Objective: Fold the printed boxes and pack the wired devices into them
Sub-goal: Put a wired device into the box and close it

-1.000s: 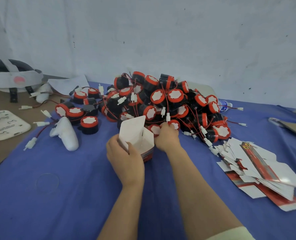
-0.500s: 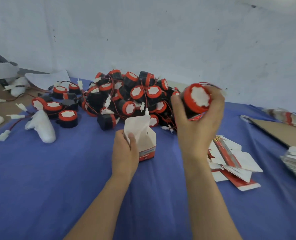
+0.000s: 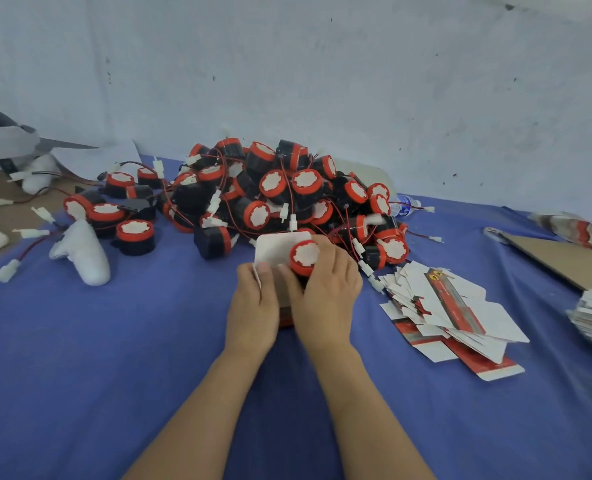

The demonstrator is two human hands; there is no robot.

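Hands were close together near the middle of the blue desk (image 3: 114, 358). The left hand (image 3: 253, 306) gripped the side of a small white box (image 3: 273, 249) that stood open on the desk. The right hand (image 3: 325, 292) gripped a round black device (image 3: 304, 256) with a red and white top, right at the mouth of the box. At 12 o'clock from the hands lay a big pile of devices (image 3: 273, 188). At 3 o'clock lay flat boxes (image 3: 453, 313), and at 10 o'clock a white controller (image 3: 86, 254).
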